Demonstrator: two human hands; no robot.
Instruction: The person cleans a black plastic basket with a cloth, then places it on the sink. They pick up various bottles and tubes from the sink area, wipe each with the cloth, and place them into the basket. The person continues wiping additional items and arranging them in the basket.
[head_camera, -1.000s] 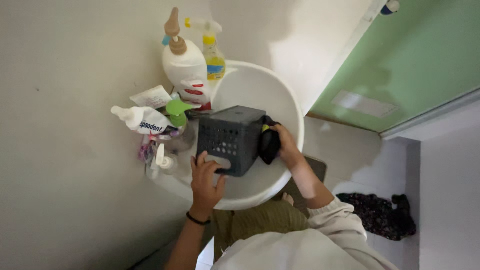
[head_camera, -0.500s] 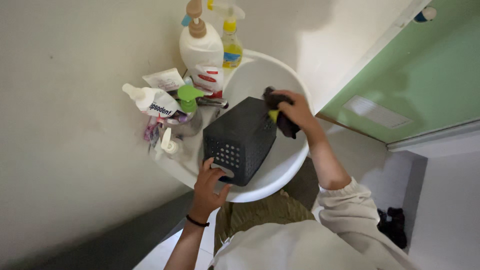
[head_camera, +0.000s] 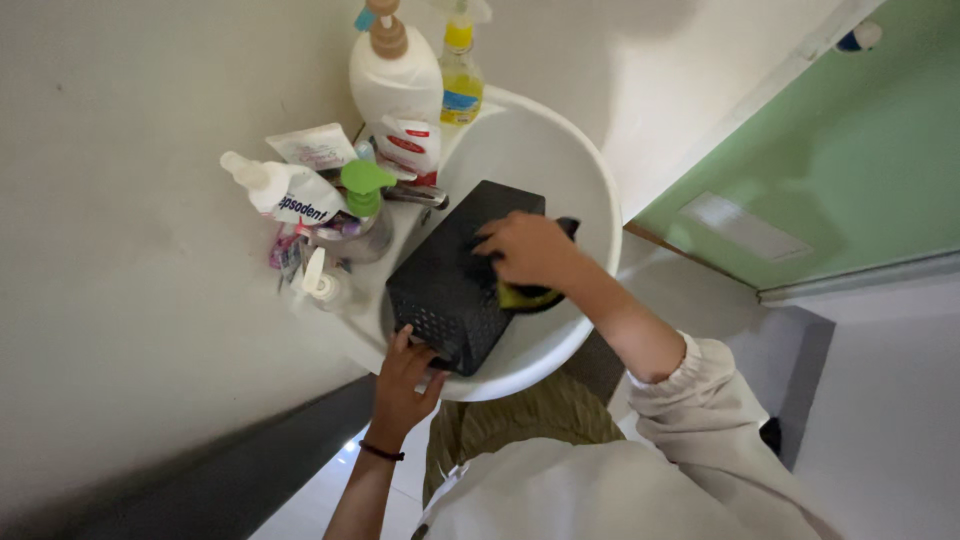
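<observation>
a white sink (head_camera: 585, 190) carries a dark perforated basket (head_camera: 450, 285) and bottles (head_camera: 395, 85).

At the top of the frame we see a big white pump bottle (head_camera: 395, 85) beside a yellow spray bottle (head_camera: 461, 80). Left of centre we see a white tube (head_camera: 313, 146), a white bottle (head_camera: 285, 192) and a green-capped dispenser (head_camera: 362, 190). We see a green door (head_camera: 830, 150) at the right.
</observation>
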